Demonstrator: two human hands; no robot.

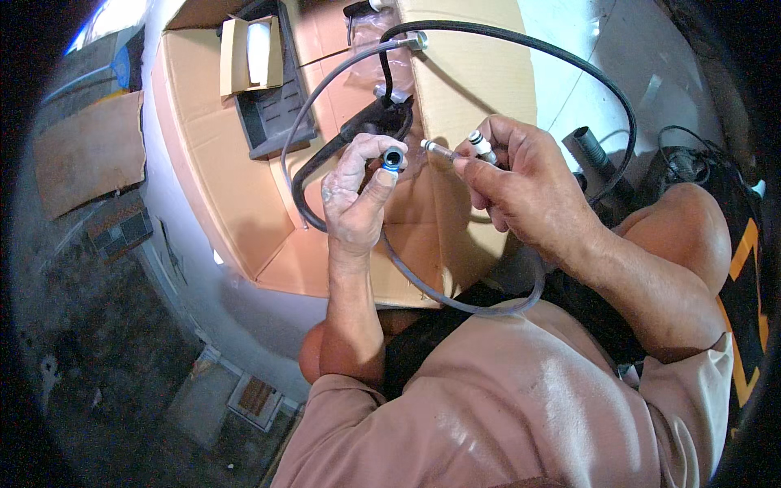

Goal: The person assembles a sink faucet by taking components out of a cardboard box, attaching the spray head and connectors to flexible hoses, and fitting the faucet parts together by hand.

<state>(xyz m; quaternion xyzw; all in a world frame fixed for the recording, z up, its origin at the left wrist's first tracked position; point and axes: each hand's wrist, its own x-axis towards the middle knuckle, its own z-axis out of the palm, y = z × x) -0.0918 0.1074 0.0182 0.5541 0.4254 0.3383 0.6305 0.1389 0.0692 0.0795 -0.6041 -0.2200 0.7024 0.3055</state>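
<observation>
A person's two bare hands work above an open cardboard box (220, 146). The left hand (354, 191) pinches a short blue-ringed fitting (392, 160) between thumb and fingertips; the fitting sits at the very end of the grip, its round dark opening turned up toward the viewer. The right hand (533, 183) is closed on a slim tube (442, 150), thumb laid along its rear part, so that its front sticks out to the left, pointing toward the fitting. Tube and fitting are near each other but apart. A white connector with dark rings (482, 147) stands up beside the right forefinger; how it is held cannot be told. A grey hose (455, 303) loops below both hands, and a thick black hose (569, 65) arches beyond them.
</observation>
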